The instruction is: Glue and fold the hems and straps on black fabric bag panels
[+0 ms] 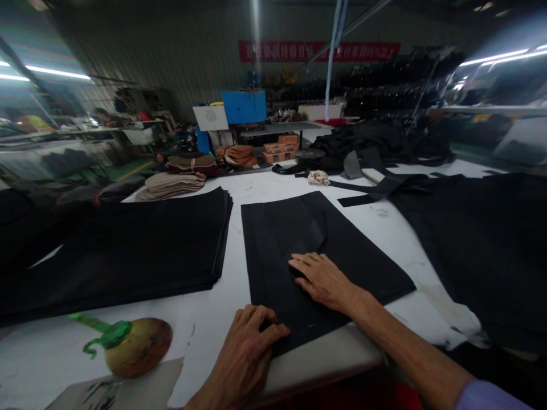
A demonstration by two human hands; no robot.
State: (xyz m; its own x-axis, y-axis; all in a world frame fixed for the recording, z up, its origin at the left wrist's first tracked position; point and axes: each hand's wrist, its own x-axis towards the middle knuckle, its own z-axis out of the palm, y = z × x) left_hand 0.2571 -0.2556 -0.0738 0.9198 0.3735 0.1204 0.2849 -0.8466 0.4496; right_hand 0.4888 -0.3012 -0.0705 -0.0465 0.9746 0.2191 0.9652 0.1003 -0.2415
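Note:
A stack of black fabric panels [363, 256] lies near the table's front edge. Along its left part runs a black fabric strip [273, 279], its far end folded over to the right. My right hand [322, 279] rests on the strip with fingers stretched out and lying flat. At the near left corner, my left hand [252, 341] has its fingers curled and thumb over the black fabric edge; the fingertips are partly hidden.
A larger black fabric pile [171, 239] lies left, and more black cloth [482, 245] hangs over the right side. A round brown container with a green taped handle [139, 347] stands at near left. Folded beige pieces [171, 185] and orange boxes [280, 149] sit behind.

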